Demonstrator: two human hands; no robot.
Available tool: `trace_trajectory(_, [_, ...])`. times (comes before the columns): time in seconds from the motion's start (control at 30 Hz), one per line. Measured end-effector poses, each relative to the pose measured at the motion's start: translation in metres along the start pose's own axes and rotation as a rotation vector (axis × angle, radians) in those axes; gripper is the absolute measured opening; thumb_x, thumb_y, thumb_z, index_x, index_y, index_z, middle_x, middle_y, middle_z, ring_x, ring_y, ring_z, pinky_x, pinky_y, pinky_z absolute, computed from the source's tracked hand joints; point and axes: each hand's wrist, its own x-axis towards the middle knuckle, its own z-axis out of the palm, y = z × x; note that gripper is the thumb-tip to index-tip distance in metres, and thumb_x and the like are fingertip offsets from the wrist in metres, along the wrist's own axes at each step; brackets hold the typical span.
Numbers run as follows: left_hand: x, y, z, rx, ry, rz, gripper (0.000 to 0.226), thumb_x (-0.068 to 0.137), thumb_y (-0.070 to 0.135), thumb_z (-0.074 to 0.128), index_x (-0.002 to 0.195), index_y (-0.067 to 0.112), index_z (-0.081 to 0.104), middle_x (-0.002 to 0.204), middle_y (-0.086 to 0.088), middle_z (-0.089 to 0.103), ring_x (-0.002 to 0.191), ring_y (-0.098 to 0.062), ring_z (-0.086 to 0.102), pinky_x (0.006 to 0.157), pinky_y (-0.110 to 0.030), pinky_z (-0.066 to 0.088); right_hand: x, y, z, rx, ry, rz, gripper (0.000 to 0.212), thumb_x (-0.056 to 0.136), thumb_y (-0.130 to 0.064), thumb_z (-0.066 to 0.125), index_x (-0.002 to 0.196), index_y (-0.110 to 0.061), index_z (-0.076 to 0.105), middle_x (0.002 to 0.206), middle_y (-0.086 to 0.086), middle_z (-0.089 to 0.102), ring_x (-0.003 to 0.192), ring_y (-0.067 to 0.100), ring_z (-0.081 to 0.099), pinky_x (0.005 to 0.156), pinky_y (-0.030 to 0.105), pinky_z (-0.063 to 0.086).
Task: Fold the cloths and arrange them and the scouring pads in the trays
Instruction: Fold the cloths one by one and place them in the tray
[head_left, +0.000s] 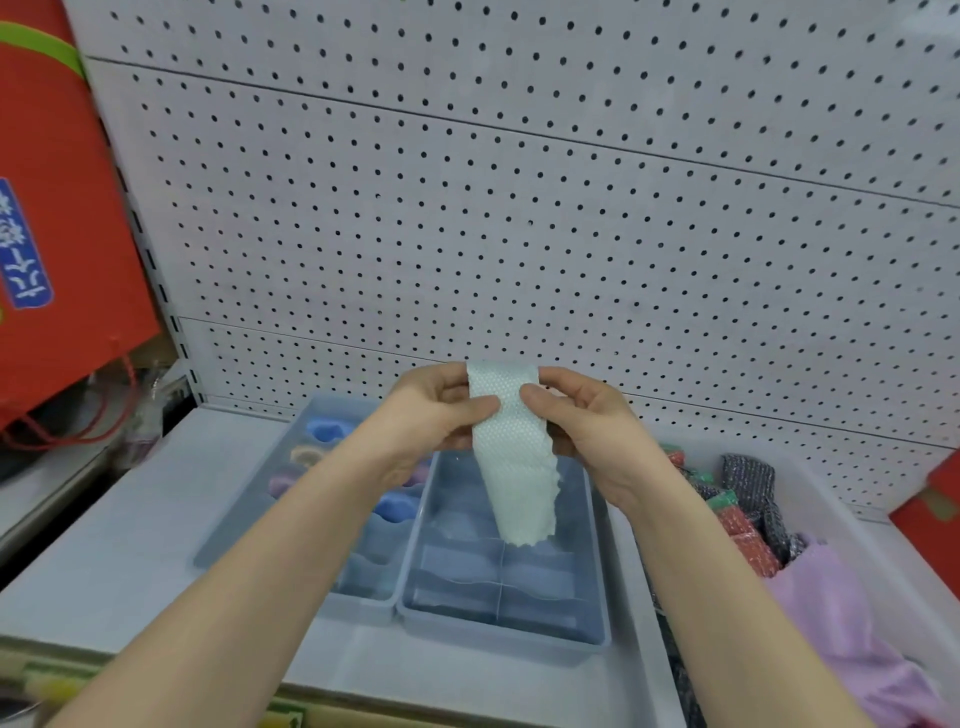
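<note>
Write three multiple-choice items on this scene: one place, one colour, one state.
1. The white cloth hangs: A over a blue tray; B on the red bag; C flat on the shelf.
2. The loose cloth in the bin is: A green; B lilac; C black.
3. The white cloth is: A in both hands; B in one hand; C lying loose.
Answers: A, its end dangles above the tray; B, lilac beside the scouring pads; A, left hand and right hand each pinch it.
</note>
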Motion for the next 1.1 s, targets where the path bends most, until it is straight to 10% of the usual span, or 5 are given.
trace_trajectory(0.3, [0.001, 0.015, -0.001, 0.17, 0.117, 0.417, 0.05, 0.086, -0.019, 0.051, 0.067, 0.02, 0.076, 0.095, 0.005, 0.065, 0.08, -0.011, 0.062, 0.07, -0.023, 0.051, 0.003, -0.013, 0.0, 0.022, -0.01, -0.228, 0.056, 0.09, 0.016, 0.042, 0.053, -0.021, 0.064, 0.06, 0.001, 0.059, 0.056, 0.014, 0.052, 0.048, 0.02, 0.042])
trace_trajectory(0.47, [0.002, 0.011, 0.003, 0.114, 0.145, 0.344, 0.027, 0.095, 0.001, 0.055, 0.109, 0.018, 0.07, 0.106, -0.001, 0.07, 0.088, -0.011, 0.068, 0.083, -0.023, 0.056, 0.007, -0.011, 0.0, -0.043, 0.065, -0.314, 0.053, 0.087, 0.018, 0.04, 0.056, -0.017, 0.063, 0.063, -0.002, 0.056, 0.06, 0.012, 0.049, 0.054, 0.022, 0.042])
trace_trajectory(0.67, [-0.002, -0.002, 0.008, 0.024, -0.007, 0.059, 0.025, 0.099, 0.023, 0.054, 0.111, 0.005, 0.066, 0.104, -0.01, 0.075, 0.094, -0.02, 0.073, 0.08, -0.023, 0.058, 0.008, -0.012, -0.002, -0.109, 0.166, -0.434, 0.051, 0.09, 0.014, 0.043, 0.067, -0.022, 0.072, 0.075, -0.002, 0.069, 0.074, 0.023, 0.06, 0.072, 0.039, 0.051])
trace_trajectory(0.87, [0.002, -0.007, 0.004, -0.112, 0.139, 0.083, 0.017, 0.093, 0.01, 0.063, 0.109, 0.005, 0.066, 0.101, -0.014, 0.074, 0.088, -0.021, 0.073, 0.074, -0.031, 0.06, -0.003, -0.008, 0.001, -0.041, 0.001, -0.25, 0.043, 0.101, -0.02, 0.051, 0.141, -0.032, 0.042, 0.094, 0.012, 0.07, 0.088, 0.02, 0.07, 0.085, 0.033, 0.057])
trace_trajectory(1.1, [-0.001, -0.007, -0.001, -0.099, 0.07, -0.038, 0.037, 0.089, 0.006, 0.068, 0.123, 0.01, 0.054, 0.104, -0.012, 0.074, 0.088, -0.026, 0.073, 0.072, -0.036, 0.061, -0.003, 0.004, 0.004, -0.091, -0.018, -0.274, 0.026, 0.094, 0.0, 0.058, 0.113, -0.018, 0.061, 0.083, 0.018, 0.058, 0.073, 0.022, 0.06, 0.066, 0.036, 0.056])
